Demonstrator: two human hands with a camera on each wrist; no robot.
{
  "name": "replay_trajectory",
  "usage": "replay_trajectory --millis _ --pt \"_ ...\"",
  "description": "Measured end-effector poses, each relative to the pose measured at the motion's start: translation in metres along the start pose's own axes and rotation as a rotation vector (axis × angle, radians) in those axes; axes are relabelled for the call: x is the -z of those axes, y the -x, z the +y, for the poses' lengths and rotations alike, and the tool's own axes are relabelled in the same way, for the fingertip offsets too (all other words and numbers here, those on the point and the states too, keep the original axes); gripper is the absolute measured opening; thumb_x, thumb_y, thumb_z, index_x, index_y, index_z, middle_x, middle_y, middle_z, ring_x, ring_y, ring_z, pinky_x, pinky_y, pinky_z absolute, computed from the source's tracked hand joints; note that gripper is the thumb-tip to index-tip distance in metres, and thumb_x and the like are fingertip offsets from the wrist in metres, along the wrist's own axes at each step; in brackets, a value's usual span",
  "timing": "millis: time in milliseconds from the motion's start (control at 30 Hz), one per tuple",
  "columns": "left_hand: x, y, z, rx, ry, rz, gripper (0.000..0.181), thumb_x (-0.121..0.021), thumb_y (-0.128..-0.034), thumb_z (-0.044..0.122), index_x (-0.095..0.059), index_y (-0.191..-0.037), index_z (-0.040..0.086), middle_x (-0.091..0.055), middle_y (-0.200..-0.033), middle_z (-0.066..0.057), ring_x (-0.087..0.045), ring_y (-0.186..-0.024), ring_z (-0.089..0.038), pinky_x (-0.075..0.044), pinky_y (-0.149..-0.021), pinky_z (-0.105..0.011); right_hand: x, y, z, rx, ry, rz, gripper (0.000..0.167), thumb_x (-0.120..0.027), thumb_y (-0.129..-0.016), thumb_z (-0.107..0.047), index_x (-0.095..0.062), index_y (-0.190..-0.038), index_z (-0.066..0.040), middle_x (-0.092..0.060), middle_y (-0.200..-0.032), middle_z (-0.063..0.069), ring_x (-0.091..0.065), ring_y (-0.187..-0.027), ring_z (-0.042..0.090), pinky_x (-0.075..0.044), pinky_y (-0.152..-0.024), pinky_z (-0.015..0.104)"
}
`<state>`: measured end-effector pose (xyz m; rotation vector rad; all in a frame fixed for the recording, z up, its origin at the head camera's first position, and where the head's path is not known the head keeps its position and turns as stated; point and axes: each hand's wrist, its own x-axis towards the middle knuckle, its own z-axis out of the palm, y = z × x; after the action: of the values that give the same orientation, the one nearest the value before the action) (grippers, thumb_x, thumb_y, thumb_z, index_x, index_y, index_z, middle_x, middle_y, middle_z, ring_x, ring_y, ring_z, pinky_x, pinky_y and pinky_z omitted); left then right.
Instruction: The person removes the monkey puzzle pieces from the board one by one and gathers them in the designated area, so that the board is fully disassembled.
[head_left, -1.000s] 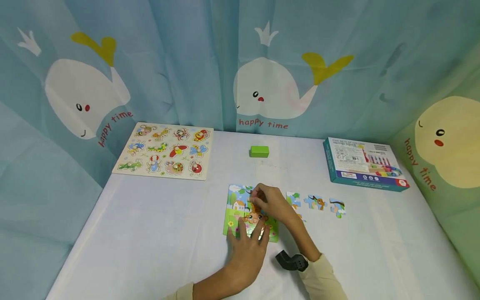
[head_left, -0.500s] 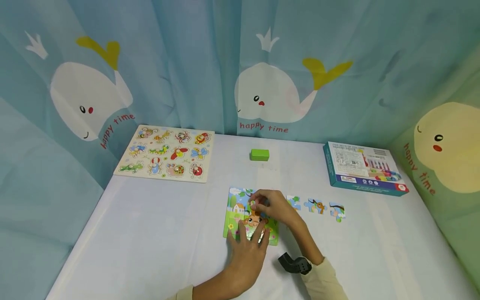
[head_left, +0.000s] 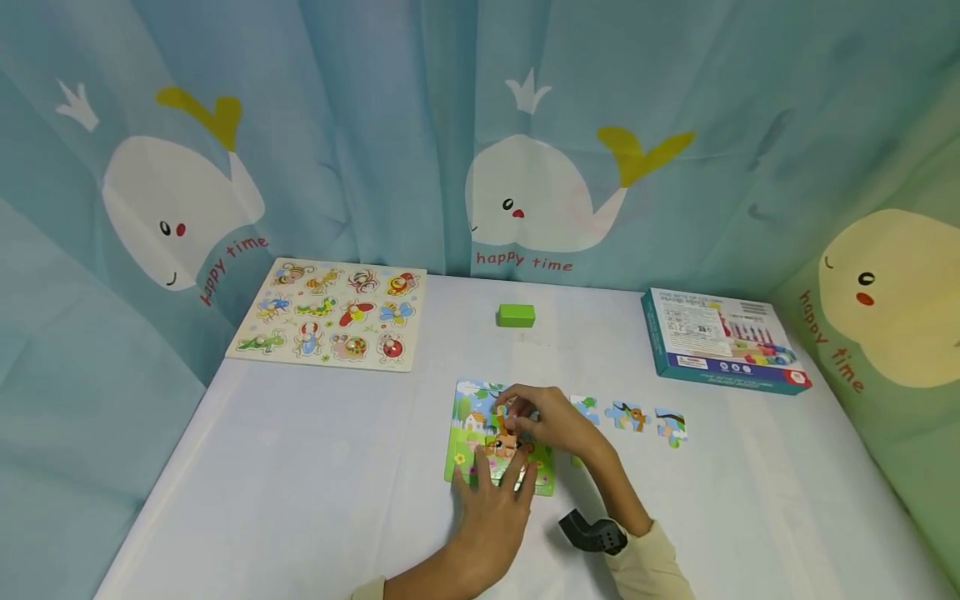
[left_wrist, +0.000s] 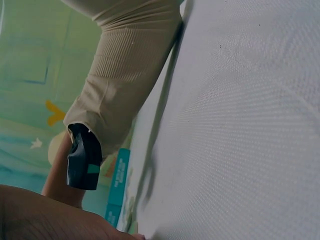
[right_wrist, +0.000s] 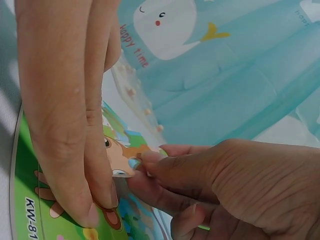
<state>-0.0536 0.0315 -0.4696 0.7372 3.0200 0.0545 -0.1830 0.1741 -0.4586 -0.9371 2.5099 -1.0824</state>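
A jigsaw puzzle board (head_left: 460, 458) with a green border and a brown cartoon animal lies in front of the person. The left hand (head_left: 491, 525) rests on its lower part, fingers spread and fairly straight. Over the upper right part, the right hand (head_left: 551, 421) pinches a puzzle piece (right_wrist: 122, 155) between thumb and fingertips. In the right wrist view, that piece shows part of the animal's face, its edge slightly raised. Fingers hide much of the board. Neither the board nor the left fingertips show in the left wrist view.
Right of the board lie loose puzzle pieces, among them a bird piece (head_left: 628, 417) and a branch piece (head_left: 671, 425). A green block (head_left: 516, 316) stands behind. An insect peg puzzle (head_left: 330, 312) is at back left, a teal-edged box (head_left: 723, 342) at back right. A curtain (head_left: 360, 125) closes the back.
The right hand has shifted slightly at the board's upper right, its fingers turning the piece down toward the animal's face. The left hand stays put. The head view has tilted a little.
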Motion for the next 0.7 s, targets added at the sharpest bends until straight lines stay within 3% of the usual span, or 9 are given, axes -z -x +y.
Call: replay_trajectory --millis 267,567,700 --pt "0.001 0.0 0.002 0.034 -0.035 -0.053 0.063 -0.068 -0.0888 0.043 -0.047 -0.146 0.025 -0.034 -0.157 -0.002 -0.042 -0.129 -0.052 -0.047 -0.083 -0.067 0.0 0.0 0.002 0.008 -0.023 0.039 0.027 -0.066 -0.092 -0.006 -0.063 -0.119 -0.003 -0.071 -0.088 0.006 -0.068 -0.078 0.013 -0.054 -0.07 0.026" --pt "0.003 0.001 0.003 0.032 -0.057 -0.003 0.059 -0.067 -0.0897 0.044 -0.051 -0.143 0.025 -0.038 -0.155 -0.001 -0.045 -0.127 -0.051 -0.048 -0.082 -0.067 0.008 0.006 -0.003 -0.053 -0.049 0.123 0.019 -0.068 -0.09 -0.008 -0.066 -0.108 -0.003 -0.07 -0.083 0.006 -0.07 -0.079 0.017 -0.056 -0.072 0.029" --pt "0.002 0.001 0.004 0.033 -0.064 -0.019 0.061 -0.068 -0.0889 0.044 -0.05 -0.144 0.025 -0.036 -0.156 -0.001 -0.044 -0.127 -0.051 -0.048 -0.082 -0.066 0.014 0.011 -0.001 -0.097 -0.084 0.157 0.02 -0.067 -0.091 -0.011 -0.067 -0.11 -0.005 -0.07 -0.087 0.008 -0.073 -0.086 0.024 -0.058 -0.075 0.031"
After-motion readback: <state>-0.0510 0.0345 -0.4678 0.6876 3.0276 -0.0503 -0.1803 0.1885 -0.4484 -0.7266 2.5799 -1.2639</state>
